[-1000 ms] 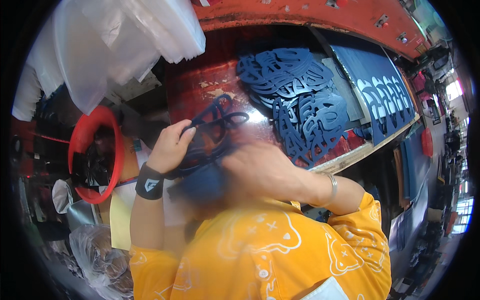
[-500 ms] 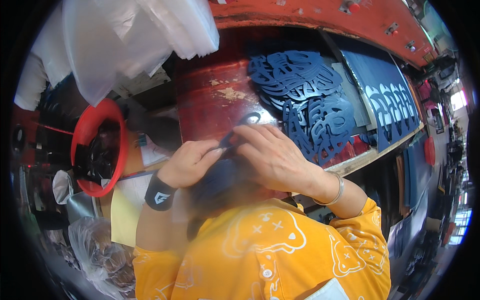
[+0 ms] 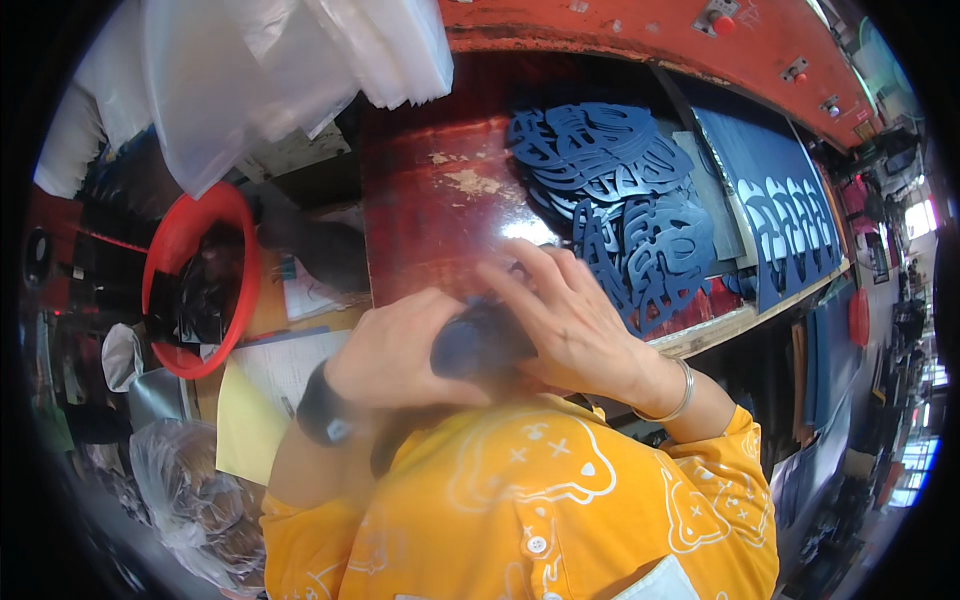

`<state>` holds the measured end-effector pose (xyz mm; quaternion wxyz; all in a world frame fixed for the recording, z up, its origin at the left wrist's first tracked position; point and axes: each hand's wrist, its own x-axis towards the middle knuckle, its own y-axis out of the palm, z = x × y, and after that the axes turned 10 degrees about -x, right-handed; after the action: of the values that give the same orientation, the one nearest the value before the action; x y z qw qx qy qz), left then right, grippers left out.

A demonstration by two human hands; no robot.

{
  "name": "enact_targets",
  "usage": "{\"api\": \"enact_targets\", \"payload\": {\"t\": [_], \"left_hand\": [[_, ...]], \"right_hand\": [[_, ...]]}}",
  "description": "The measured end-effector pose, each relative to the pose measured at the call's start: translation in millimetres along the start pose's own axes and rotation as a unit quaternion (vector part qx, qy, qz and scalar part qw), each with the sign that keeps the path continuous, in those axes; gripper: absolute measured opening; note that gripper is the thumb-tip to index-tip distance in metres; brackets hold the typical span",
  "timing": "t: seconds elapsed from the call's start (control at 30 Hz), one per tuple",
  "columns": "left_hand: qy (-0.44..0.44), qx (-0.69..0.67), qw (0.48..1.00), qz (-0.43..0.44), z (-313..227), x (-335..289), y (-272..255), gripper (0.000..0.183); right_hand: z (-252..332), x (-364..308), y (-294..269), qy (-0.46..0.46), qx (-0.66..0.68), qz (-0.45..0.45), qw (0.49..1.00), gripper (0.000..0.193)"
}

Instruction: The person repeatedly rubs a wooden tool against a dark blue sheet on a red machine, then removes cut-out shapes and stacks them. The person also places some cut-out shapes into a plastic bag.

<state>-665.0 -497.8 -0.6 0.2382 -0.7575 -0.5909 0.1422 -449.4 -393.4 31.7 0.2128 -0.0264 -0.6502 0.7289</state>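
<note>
Close to my chest, a dark blue bundle (image 3: 482, 343) of what look like flat foam pieces is blurred by motion. My left hand (image 3: 385, 348) is closed round its left side, the thumb along the near edge. On its right side and top lies my right hand (image 3: 575, 318), fingers bent over the bundle and its thumb mostly hidden. Just beyond my right hand, a loose heap of dark blue cut-out foam shapes (image 3: 660, 250) with curved openings rests on the worn red tabletop (image 3: 420, 215).
Dark blue sheets (image 3: 730, 130) with cut-outs lie at the far right beside an orange-red machine beam (image 3: 620, 30). Clear plastic bags (image 3: 290, 80) hang at upper left. A red basin (image 3: 252, 260) holding dark scraps, papers (image 3: 285, 370) and a bagged bundle (image 3: 190, 490) are at left.
Both hands have come nearer my chest with the bundle. My left hand has turned to wrap round it, and my right fingers have spread from a pinch on a thin curved piece.
</note>
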Motion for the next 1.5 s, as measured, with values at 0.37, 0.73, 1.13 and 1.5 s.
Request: {"api": "enact_targets", "payload": {"t": [0.37,0.73,1.13,1.5], "left_hand": [[0.004,0.06,0.976,-0.21,-3,-52,26,0.095],[-0.004,-0.018,0.971,-0.239,36,-41,29,0.077],[0.012,0.031,0.959,-0.281,48,-30,38,0.087],[-0.037,-0.001,0.978,-0.207,63,-32,35,0.103]], "right_hand": [[11,2,-36,0.008,0.038,0.017,0.999,0.068],[-55,-47,-3,0.056,0.162,0.017,0.985,0.085],[-44,-45,25,0.083,0.254,-0.045,0.963,0.12],[-47,-36,11,0.077,0.292,0.032,0.953,0.103]]}}
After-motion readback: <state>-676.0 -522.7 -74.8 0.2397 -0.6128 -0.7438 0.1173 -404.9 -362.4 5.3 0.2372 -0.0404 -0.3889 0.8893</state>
